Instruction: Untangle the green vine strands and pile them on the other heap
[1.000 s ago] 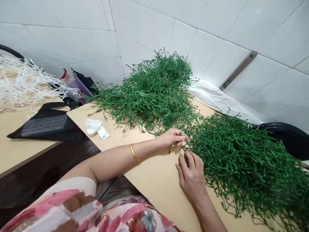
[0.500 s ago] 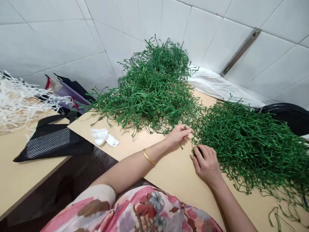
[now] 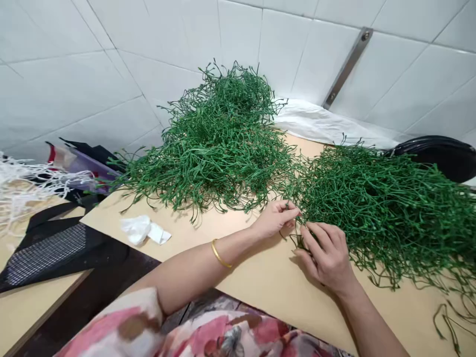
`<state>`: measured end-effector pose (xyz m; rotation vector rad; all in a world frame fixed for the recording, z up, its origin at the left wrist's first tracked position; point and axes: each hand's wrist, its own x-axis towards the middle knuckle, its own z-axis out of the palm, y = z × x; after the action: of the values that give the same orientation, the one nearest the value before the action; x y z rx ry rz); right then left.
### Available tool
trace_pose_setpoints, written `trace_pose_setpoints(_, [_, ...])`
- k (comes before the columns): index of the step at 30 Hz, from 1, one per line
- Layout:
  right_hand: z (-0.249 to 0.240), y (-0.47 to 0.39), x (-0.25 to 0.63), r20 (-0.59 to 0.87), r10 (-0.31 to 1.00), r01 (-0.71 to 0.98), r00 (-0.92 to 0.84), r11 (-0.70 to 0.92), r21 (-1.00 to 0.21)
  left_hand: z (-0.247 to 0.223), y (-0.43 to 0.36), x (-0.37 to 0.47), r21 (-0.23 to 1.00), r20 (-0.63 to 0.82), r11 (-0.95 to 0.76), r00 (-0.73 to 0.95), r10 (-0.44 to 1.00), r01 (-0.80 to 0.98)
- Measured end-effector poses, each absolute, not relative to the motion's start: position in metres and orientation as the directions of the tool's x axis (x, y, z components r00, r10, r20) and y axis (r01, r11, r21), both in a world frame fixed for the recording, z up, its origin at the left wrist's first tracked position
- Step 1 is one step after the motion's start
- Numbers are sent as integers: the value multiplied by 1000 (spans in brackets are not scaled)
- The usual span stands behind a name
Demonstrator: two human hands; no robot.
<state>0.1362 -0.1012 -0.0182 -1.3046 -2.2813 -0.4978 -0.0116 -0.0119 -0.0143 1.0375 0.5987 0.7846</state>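
My left hand (image 3: 278, 218), with a gold bangle on its wrist, pinches a thin green cord between thumb and forefinger. Part of that cord hangs below the fingers. Close by on the right, my right hand (image 3: 327, 253) curls its fingers over more green cord at the edge of the right pile; its fingertips are partly hidden. A tangled pile of green cords (image 3: 386, 208) with small knobbed ends lies beyond the right hand. Another, taller heap of green cords (image 3: 219, 144) rises against the wall, behind the left hand.
A crumpled white tissue (image 3: 143, 229) lies on the pale tabletop (image 3: 253, 277). To the left, white cords (image 3: 33, 183) and a black mesh bag (image 3: 52, 253) rest on another table, across a gap. A few loose green cords (image 3: 451, 317) lie at lower right; a metal bracket (image 3: 349, 64) is on the tiled wall.
The view has shifted, moving the scene leftward. My hands have come closer together, and a bit of green cord now shows between them.
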Motion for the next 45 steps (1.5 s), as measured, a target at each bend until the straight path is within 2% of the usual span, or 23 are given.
trace_pose_setpoints(6, [-3,-102,131,666,668,901,-333,434,15,-11,-15,-13,981,-12,134,638,770,-143])
trace_pose_setpoints(10, [10,-88,124,712,684,929,-159,347,-125,-17,-12,-10,983,1,117,639,769,-143])
trace_pose_setpoints(13, [13,-72,116,630,777,915,-24,271,-300,-21,-13,-8,992,46,36,624,780,-118])
trace_pose_setpoints(18, [10,-56,105,481,874,780,69,253,-573,-24,-19,-7,990,131,-135,635,761,-42])
trace_pose_setpoints(21, [12,-57,106,412,903,636,121,248,-731,-24,-22,-9,991,119,-130,658,744,-31])
trace_pose_setpoints(26, [13,-57,113,202,946,312,251,119,-943,-19,-25,-13,982,113,-182,655,747,38])
trace_pose_setpoints(29, [8,-55,115,120,956,132,268,87,-987,-16,-24,-15,968,145,-245,678,721,53])
trace_pose_setpoints(33, [4,-52,117,118,960,59,255,106,-993,-11,-23,-15,967,122,-244,713,690,70])
trace_pose_setpoints(35, [7,-52,120,141,950,92,277,120,-988,-8,-22,-15,978,102,-199,665,740,71])
trace_pose_setpoints(37, [11,-52,124,174,937,171,304,126,-977,-5,-17,-15,989,104,-143,538,837,32])
trace_pose_setpoints(41, [17,-54,129,203,937,314,285,108,-943,2,-2,-20,985,72,-27,261,963,-171])
trace_pose_setpoints(43, [17,-54,127,201,950,329,241,115,-937,4,5,-23,962,6,67,263,965,-266])
trace_pose_setpoints(45, [14,-55,123,186,965,337,183,116,-934,4,8,-23,930,-65,184,348,935,-319])
